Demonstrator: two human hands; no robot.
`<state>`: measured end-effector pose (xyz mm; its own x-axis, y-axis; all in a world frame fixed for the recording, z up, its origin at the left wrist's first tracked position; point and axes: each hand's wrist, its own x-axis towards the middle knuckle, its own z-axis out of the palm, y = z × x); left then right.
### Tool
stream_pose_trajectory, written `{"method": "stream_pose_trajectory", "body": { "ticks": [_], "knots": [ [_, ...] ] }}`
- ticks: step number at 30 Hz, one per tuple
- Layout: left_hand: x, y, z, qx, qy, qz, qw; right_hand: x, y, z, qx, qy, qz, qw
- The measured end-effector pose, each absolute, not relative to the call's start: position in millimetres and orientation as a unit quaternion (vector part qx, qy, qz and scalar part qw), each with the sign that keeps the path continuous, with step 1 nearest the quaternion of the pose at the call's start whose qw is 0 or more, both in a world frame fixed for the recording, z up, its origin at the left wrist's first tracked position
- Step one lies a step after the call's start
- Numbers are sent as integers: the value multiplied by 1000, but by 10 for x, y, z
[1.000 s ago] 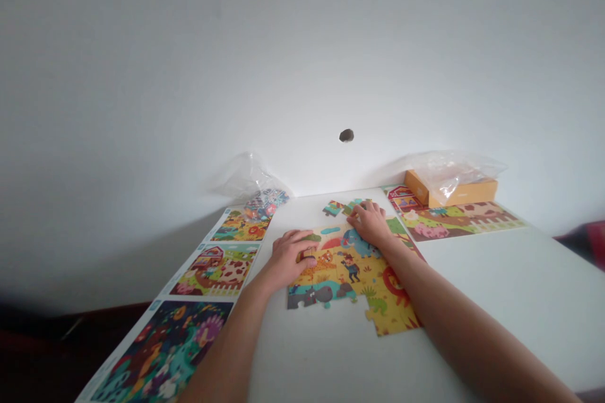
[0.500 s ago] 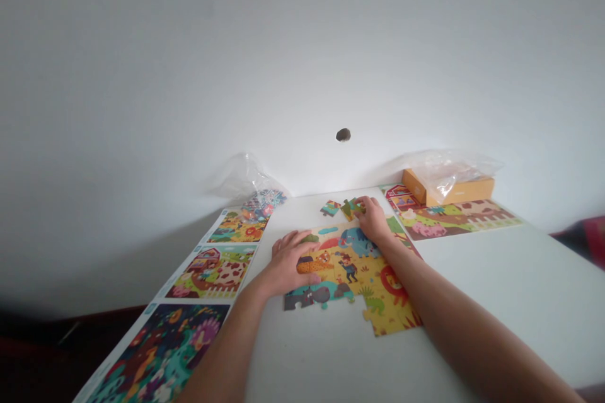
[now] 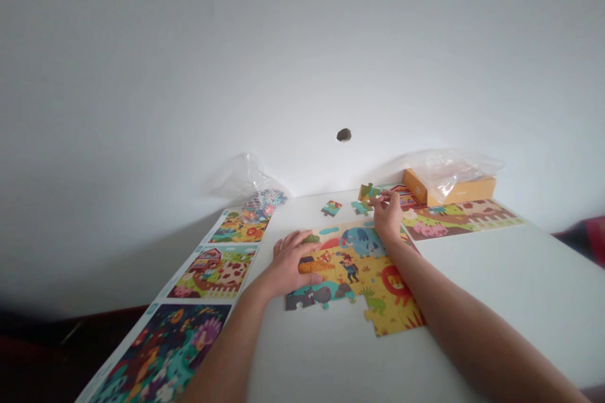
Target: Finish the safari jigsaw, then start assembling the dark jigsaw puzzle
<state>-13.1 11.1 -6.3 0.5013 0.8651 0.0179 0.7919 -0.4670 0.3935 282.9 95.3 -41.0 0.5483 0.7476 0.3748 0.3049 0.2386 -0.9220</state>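
A partly joined jigsaw puzzle with a lion, elephants, a hippo and a figure lies on the white table. My left hand rests on its left side, fingers spread. Beyond the puzzle's top edge, my right hand pinches a green and yellow puzzle piece, which is raised and tilted. Just below that piece is another puzzle piece, teal and partly beside my fingertips. A loose puzzle piece lies apart, to the left of it. My right forearm covers part of the puzzle's right edge.
Printed picture sheets line the table's left edge, with a clear plastic bag at their far end. At the back right, an orange box under clear plastic stands on a farm picture. A white wall closes off the back.
My right hand has moved right and lifted the green piece off the table area above the puzzle. A teal piece now shows beneath it. My left hand has stayed in place.
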Motion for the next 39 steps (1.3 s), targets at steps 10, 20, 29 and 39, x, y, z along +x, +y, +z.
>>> {"method": "stream_pose_trajectory", "body": {
  "ticks": [10, 20, 29, 39],
  "knots": [
    [-123, 107, -63, 850, 486, 104, 173, 2717, 907, -384, -565, -557, 252, 555],
    [-109, 104, -21, 849, 492, 90, 173, 2662, 824, -317, -527, -635, 258, 503],
    [-125, 100, -47, 844, 499, 90, 176, 2571, 592, -86, -468, -712, 255, 457],
    [-109, 95, 20, 824, 528, 76, 189, 2544, 438, 140, -442, -770, 275, 369]
  ]
}}
